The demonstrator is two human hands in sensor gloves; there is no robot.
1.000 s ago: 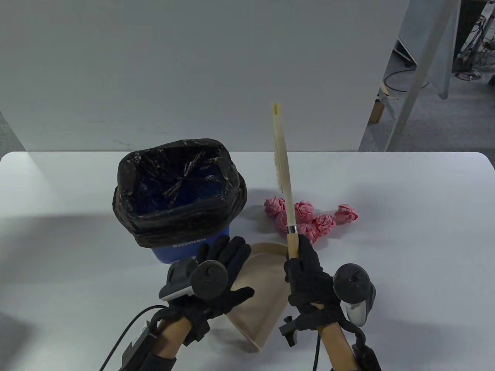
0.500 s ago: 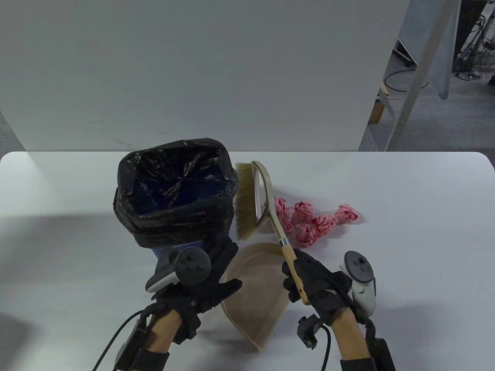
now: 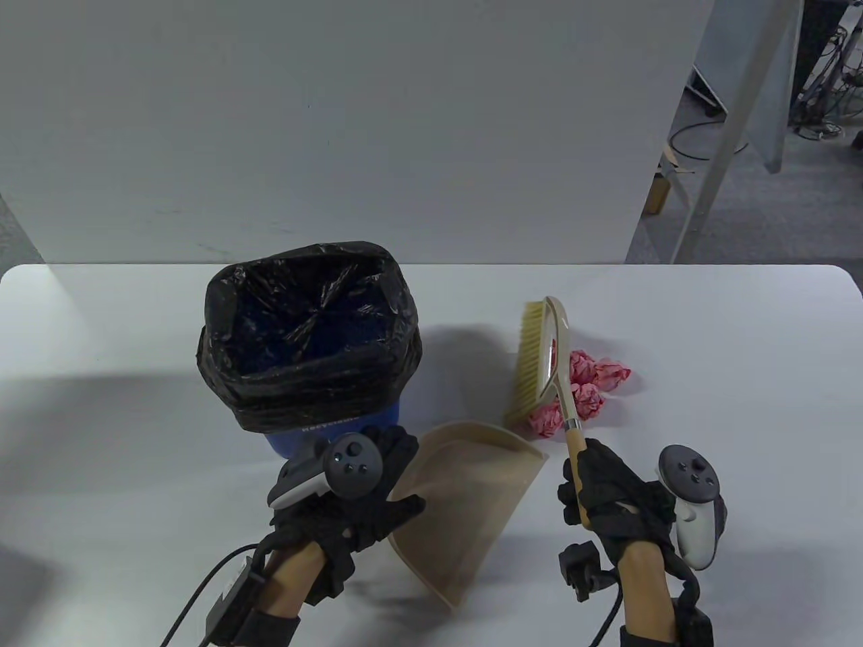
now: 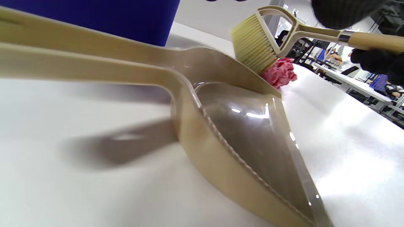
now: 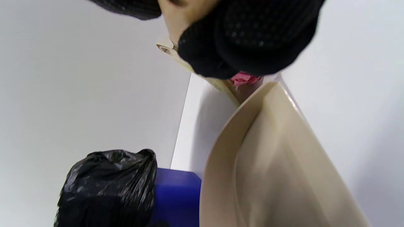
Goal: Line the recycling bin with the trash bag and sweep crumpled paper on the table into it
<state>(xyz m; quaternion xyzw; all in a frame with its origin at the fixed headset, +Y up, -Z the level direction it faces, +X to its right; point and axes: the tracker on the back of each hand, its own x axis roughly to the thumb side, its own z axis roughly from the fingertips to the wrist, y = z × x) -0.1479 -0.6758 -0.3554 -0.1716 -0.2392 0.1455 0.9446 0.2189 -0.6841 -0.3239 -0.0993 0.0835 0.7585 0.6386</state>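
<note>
The blue recycling bin (image 3: 335,436) stands lined with a black trash bag (image 3: 310,340) at the table's left middle. My left hand (image 3: 377,472) grips the handle end of the beige dustpan (image 3: 465,499), whose mouth faces right toward the paper. My right hand (image 3: 573,485) grips the wooden handle of the brush (image 3: 536,364). Its bristles stand on the table just left of several pink crumpled paper balls (image 3: 593,387) and touch them. In the left wrist view the brush (image 4: 255,44) sits against the paper (image 4: 279,74) beyond the dustpan's lip (image 4: 246,132).
A white table (image 3: 728,431) with a rounded far right corner carries everything. A grey panel wall (image 3: 337,135) rises behind its far edge. The bin (image 5: 176,195) stands close beside the dustpan (image 5: 277,157).
The brush came down from upright, then moved right across the paper, bunching the balls to the right. The dustpan turned its mouth rightward; my right hand shifted right.
</note>
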